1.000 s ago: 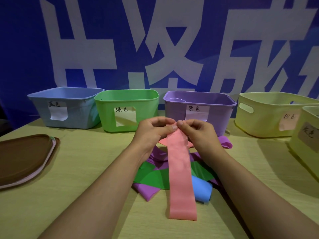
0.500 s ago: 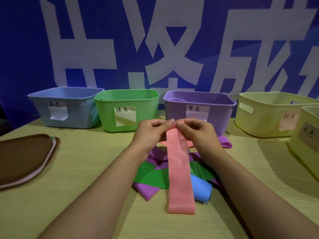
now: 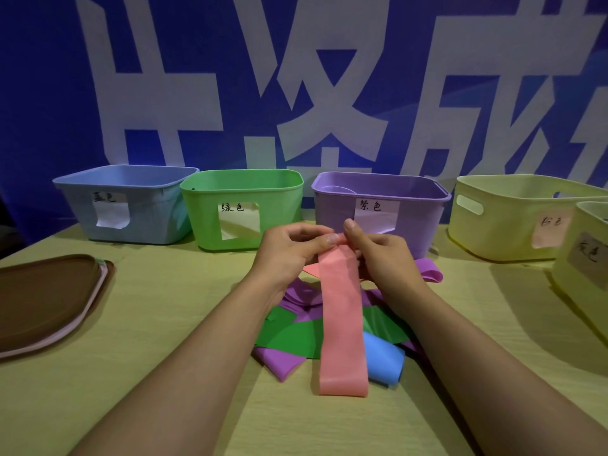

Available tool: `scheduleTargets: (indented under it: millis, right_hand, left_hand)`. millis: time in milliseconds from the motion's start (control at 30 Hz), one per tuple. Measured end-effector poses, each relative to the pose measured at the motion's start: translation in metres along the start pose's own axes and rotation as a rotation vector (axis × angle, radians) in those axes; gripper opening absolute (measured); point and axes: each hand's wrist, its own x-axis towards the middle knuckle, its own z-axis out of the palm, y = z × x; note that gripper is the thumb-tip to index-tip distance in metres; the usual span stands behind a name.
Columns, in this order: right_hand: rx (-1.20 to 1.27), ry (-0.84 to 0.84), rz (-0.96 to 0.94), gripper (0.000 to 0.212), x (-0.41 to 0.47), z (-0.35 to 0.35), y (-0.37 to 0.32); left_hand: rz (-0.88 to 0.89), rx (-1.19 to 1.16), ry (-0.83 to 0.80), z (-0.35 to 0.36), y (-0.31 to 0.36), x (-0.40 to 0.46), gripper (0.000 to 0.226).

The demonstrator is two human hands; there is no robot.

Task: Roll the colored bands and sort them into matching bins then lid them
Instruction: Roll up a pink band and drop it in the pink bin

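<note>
A long pink band (image 3: 342, 320) lies stretched toward me over a heap of bands. My left hand (image 3: 289, 248) and my right hand (image 3: 381, 255) both pinch its far end, which is curled into a small roll between thumbs and fingers. Under it lie a green band (image 3: 292, 334), purple bands (image 3: 279, 360) and a blue band (image 3: 381, 360); another purple band (image 3: 427, 271) peeks out beyond my right hand. Along the back stand a blue bin (image 3: 131, 205), a green bin (image 3: 240, 189), a purple bin (image 3: 424, 209) and a yellow bin (image 3: 513, 222) with a pink label.
A second yellow bin (image 3: 585, 264) with a grey label stands at the right edge. A stack of lids (image 3: 42, 301), brown on top, lies at the left on the wooden table (image 3: 164, 324). A blue banner hangs behind the bins.
The near end of the pink band has drawn away from me, toward my hands, as its far end is rolled up. Both hands stay in place, fingers turning the roll.
</note>
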Motion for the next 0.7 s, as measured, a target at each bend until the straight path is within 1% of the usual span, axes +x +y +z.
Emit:
scheduleTargets:
  millis: [67,200,367,567,700]
  right_hand:
    - [-0.017,0.006,-0.014,0.047,0.0012,-0.0003,0.001]
    - [-0.053,-0.018,-0.039,0.036,0.004,-0.001,0.0049]
    - [-0.072,-0.05,-0.057,0.028,0.0052,-0.0019,0.0062]
    - [-0.046,-0.09,-0.078,0.02,0.0036,-0.0016,0.005]
    - [-0.052,-0.091,-0.12,0.016,0.0035,-0.0013,0.0044]
  left_hand:
    - [0.005,0.012,-0.002,-0.0007,-0.0006,0.0003,0.022]
    - [0.011,0.042,0.0,-0.0023,-0.0015,0.0012,0.023]
    - [-0.01,0.063,0.014,-0.0044,-0.0036,0.0027,0.021]
    - [-0.108,-0.038,-0.045,0.0003,-0.0008,0.0012,0.022]
    - [-0.168,0.071,-0.019,-0.0007,-0.0039,0.0021,0.037]
